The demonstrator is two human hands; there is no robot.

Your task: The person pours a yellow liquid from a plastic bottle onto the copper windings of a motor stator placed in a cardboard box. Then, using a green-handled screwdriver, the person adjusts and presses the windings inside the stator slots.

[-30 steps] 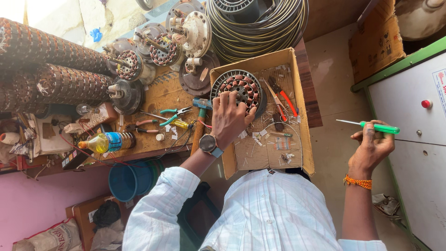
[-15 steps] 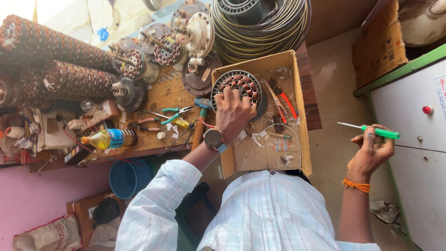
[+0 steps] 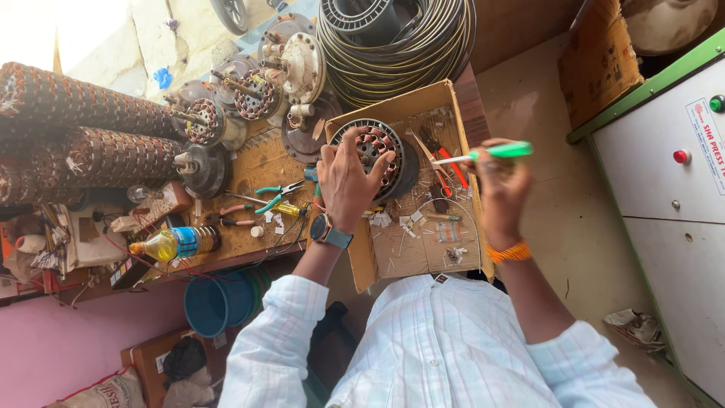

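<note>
We note our right hand (image 3: 500, 189) has swung in from out over the floor by the cabinet to above the open cardboard box (image 3: 400, 261). Its green-handled screwdriver (image 3: 483, 154) now points at the round copper-wound stator (image 3: 377, 155), tip just short of it.

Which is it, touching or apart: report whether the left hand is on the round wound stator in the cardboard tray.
Touching. In the head view, the left hand lies spread on the round stator, its fingers overlapping the rim and copper windings with no gap visible.
</note>
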